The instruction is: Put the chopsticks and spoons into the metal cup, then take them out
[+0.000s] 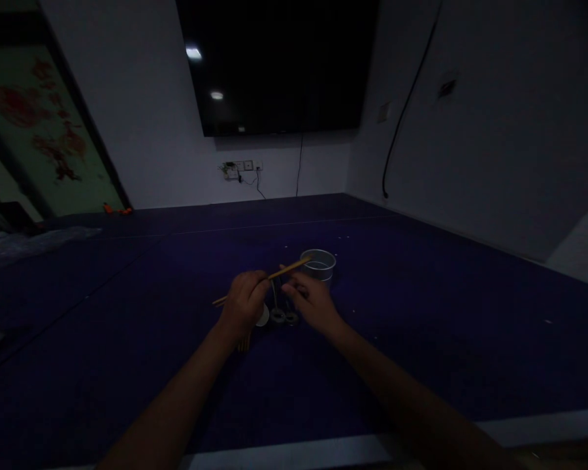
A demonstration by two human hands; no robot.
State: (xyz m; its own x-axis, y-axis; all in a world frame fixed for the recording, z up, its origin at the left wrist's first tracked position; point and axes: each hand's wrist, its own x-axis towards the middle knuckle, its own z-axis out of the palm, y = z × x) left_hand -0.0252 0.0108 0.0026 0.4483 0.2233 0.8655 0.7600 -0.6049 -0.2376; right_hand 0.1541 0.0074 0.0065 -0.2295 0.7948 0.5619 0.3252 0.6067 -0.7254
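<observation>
My left hand (pixel 246 297) is closed round a thin wooden stick (pixel 290 267), like a chopstick. The stick slants up to the right, and its far end overlaps the rim of a round metal tin (pixel 325 275). Just in front of the tin, my right hand (pixel 311 299) has its fingers curled in a pinch; what they hold is too dark to make out. Between the hands lie two small dark rings (pixel 277 316), side by side; their kind is unclear. A round white piece (pixel 263 317) is partly hidden by my left hand. Below it, several stick ends (pixel 244 342) poke out.
The purple-blue surface (pixel 421 339) has small white scraps on it. At left lies crumpled clear plastic (pixel 34 247), with an orange object (pixel 108 209) farther back. A large dark screen (pixel 284 65) hangs on the wall above sockets (pixel 245 166). A black cable (pixel 406 111) runs down the right wall.
</observation>
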